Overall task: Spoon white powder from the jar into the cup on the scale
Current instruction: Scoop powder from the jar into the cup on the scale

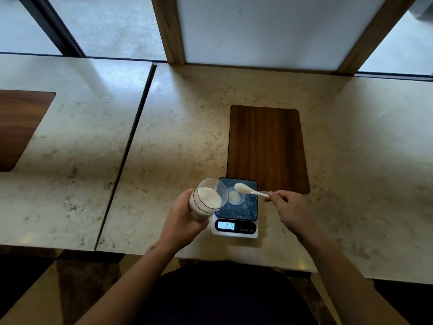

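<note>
left hand (185, 215): wrapped around the jar, holding it off the counter, tilted with its mouth toward the scale
jar (207, 198): clear, no lid on it, white powder (209, 197) heaped inside to near the rim; its mouth overlaps the scale's left edge from this angle
right hand (287, 204): pinching the spoon handle's end between fingertips, rest of fingers curled in
spoon (248, 190): white, small, roughly level, bowl pointing left; the bowl carries a mound of powder
spoon position: bowl sits above the cup's upper right rim, over the scale platform; not touching the cup as far as I can tell
cup (235, 196): small, clear, upright, sitting on the scale platform, left of centre; pale layer of powder at the bottom
scale (236, 208): dark glossy platform, white base, on the counter close to the person; near edge holds a lit display (226, 225), digits blurry, looks like 816, can't be sure
counter (185, 127): pale marble, seam running diagonally at left
wood inset (267, 146): dark brown rectangle set in the counter, just behind the scale, its near left corner hidden by the platform
second inset (20, 127): same wood, far left, cut off by the frame
arms: both bare, reaching in from the bottom edge, either side of the scale
</note>
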